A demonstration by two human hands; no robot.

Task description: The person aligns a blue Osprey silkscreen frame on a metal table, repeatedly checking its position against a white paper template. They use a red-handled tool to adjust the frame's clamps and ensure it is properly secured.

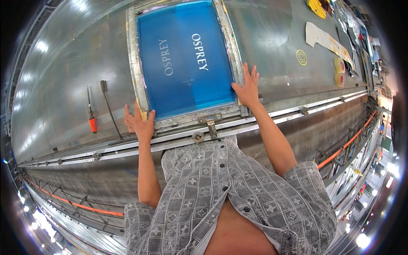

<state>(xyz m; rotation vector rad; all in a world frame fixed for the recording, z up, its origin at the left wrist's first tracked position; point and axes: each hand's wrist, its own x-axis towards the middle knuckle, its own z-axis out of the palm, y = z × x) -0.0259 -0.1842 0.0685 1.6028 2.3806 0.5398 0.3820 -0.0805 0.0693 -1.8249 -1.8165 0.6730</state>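
Observation:
A screen-printing frame point(131, 55) with worn metal sides and a blue mesh point(187, 59) lies flat on the long grey table in front of me. Pale lettering shows in two places on the mesh. My left hand point(140, 124) rests at the frame's near left corner, thumb on its edge and fingers spread along the outside. On the near right side, my right hand point(247, 88) touches the frame with its thumb at the inner edge, the other fingers stretched outward. A metal bracket point(209, 123) sits at the middle of the frame's near edge, above the table's rail.
Left of the frame lie a screwdriver with an orange handle point(92, 124) and a thin dark rod point(111, 110). To the right are tape rolls point(339, 72), a pale cut sheet point(323, 38) and a yellow cloth-like item point(316, 7). A metal rail point(272, 117) runs along the near edge.

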